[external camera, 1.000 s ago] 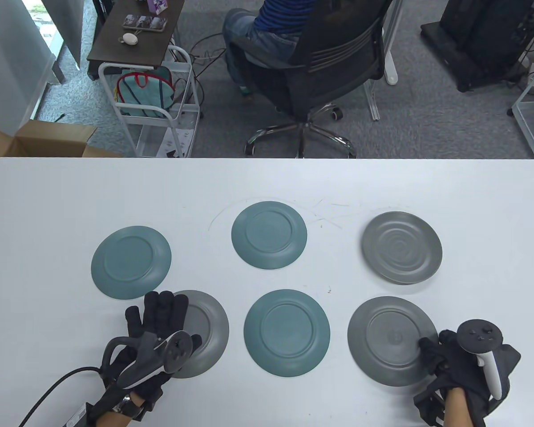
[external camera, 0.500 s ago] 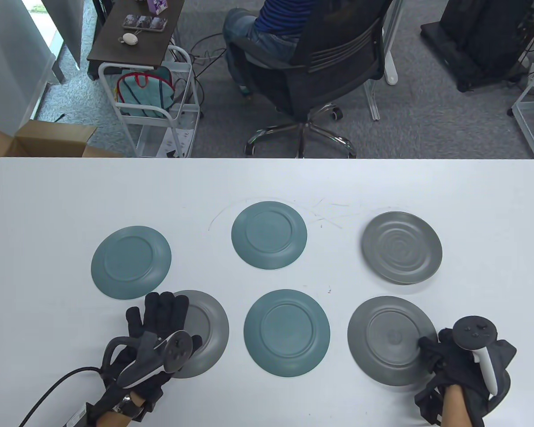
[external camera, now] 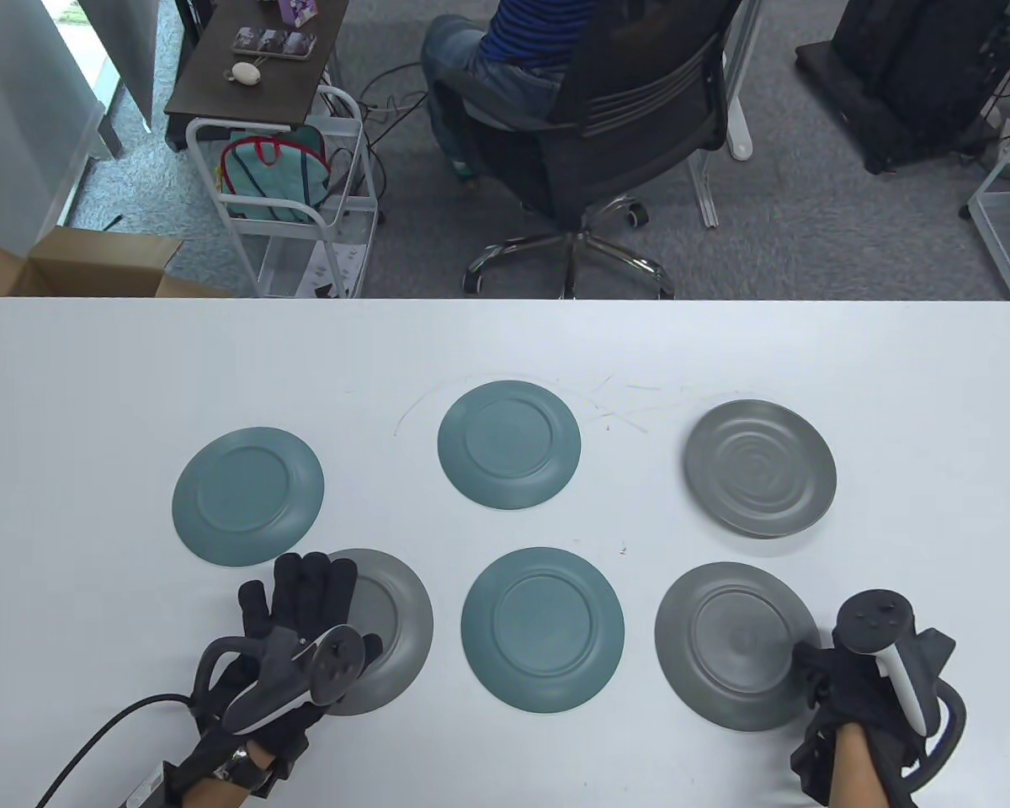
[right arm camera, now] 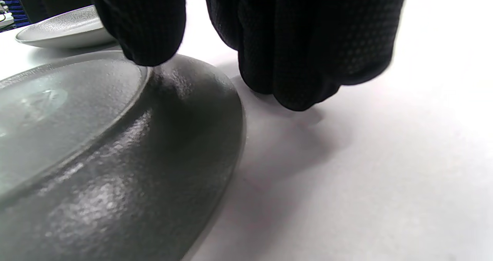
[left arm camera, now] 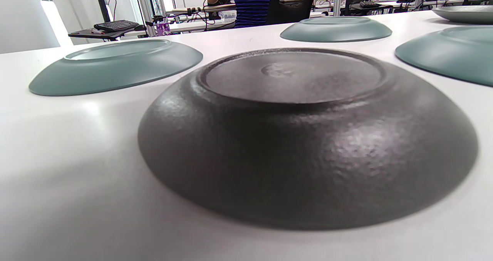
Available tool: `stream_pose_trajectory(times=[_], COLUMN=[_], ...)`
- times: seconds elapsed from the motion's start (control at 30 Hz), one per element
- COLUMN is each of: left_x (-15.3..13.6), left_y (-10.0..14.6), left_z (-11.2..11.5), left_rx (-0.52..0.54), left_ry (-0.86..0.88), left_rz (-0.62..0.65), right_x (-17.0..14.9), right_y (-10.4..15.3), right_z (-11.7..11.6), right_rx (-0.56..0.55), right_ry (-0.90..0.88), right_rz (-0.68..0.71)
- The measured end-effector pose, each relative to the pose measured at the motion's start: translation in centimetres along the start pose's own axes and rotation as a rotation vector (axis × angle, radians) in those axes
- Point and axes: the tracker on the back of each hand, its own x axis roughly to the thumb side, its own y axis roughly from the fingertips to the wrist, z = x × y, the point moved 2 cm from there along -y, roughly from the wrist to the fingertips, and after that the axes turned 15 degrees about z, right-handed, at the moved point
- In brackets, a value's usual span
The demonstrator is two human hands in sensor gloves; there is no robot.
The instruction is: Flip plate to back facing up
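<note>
Five plates lie back up on the worktop (external camera: 93, 379); only the far-right grey plate (external camera: 759, 468) shows its face; the left hand (external camera: 290, 627) rests flat on one grey plate (external camera: 387, 627); the right hand (external camera: 863, 686) touches another (external camera: 736, 644), its grip half-curled, clamping nothing.

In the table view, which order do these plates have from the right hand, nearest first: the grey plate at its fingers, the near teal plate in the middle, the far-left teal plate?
From the right hand:
1. The grey plate, at the fingers, near right.
2. The near teal plate, middle of the near row.
3. The far-left teal plate, left side, back row.
</note>
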Motion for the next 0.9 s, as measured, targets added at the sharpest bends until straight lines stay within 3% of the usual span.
stream_pose_trajectory(times=[0.17, 0.33, 0.6, 0.9], left_x=[-0.1, -0.2, -0.3, -0.6], left_y=[0.0, -0.1, -0.2, -0.2], left_z=[0.1, 0.1, 0.3, 0.3], left_rx=[-0.006, -0.014, -0.027, -0.031], left_ry=[0.002, 0.002, 0.005, 0.006], left_rz=[-0.005, -0.009, -0.011, -0.024], right_x=[1.1, 3.4, 8.7, 13.9], right_y=[0.4, 0.3, -1.9, -7.2], right_z=[1.3, 2.0, 2.6, 2.5], right_rx=[-0.148, -0.173, -0.107, 0.011], right_ry=[0.128, 0.237, 0.264, 0.255], right_rz=[0.075, 0.147, 0.233, 0.207])
